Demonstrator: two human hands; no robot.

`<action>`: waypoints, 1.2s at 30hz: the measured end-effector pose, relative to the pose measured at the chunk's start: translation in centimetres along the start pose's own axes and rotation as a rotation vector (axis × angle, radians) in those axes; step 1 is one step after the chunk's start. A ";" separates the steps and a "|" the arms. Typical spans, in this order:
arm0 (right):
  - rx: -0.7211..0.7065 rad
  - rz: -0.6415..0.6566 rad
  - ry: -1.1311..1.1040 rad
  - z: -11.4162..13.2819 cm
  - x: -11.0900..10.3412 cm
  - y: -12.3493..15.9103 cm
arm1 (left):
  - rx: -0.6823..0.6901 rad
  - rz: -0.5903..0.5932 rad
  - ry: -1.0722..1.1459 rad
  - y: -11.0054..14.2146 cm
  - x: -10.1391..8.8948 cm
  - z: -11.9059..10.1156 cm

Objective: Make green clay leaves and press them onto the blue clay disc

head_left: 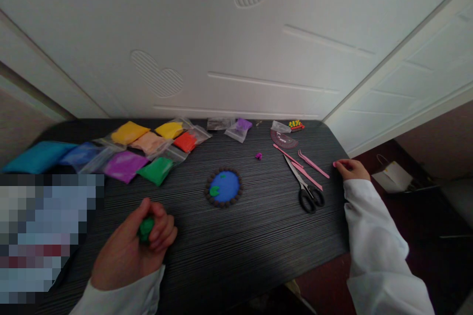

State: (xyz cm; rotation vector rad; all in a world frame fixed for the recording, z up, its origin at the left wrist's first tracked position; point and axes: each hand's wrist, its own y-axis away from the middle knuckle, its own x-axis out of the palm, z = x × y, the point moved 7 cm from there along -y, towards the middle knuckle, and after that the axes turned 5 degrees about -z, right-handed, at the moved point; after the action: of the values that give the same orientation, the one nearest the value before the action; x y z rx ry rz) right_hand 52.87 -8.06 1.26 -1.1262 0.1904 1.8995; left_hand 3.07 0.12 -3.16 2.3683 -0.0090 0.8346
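My left hand point(142, 241) is curled around a lump of green clay point(147, 228) above the near left part of the table. At the table's right edge, my right hand point(353, 170) pinches a pink tool; only its tip point(334, 164) shows. Between my hands lies a blue clay disc point(227, 186) ringed with dark brown balls, with a larger green clay piece point(214, 191) and a smaller one on top. Nearest my right hand are pink tweezers point(314, 164), pink modelling tools point(307, 175) and black-handled scissors point(309, 196).
Bags of coloured clay point(125, 166) cover the back left of the dark table point(236, 246). A small purple clay piece point(258, 156), a protractor point(284, 140) and yellow-and-red small items point(296, 125) lie further right. A white panel point(221, 34) rises behind the table.
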 end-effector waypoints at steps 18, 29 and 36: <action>0.728 0.971 -1.383 18.3 6.8 16.8 | 0.057 0.035 0.005 0.0 0.2 0.0; 0.563 0.948 -1.344 18.3 10.7 13.2 | 0.319 -0.001 -0.460 0.4 1.1 -3.7; 0.405 1.008 -1.338 18.5 12.9 12.2 | 0.847 -0.006 -1.440 0.8 3.7 -4.1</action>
State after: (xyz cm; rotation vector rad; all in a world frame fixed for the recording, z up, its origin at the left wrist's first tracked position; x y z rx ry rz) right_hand 29.63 2.39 -1.50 0.8084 0.3765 2.8526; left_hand 3.52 2.52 1.87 3.1584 -0.2717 -1.2383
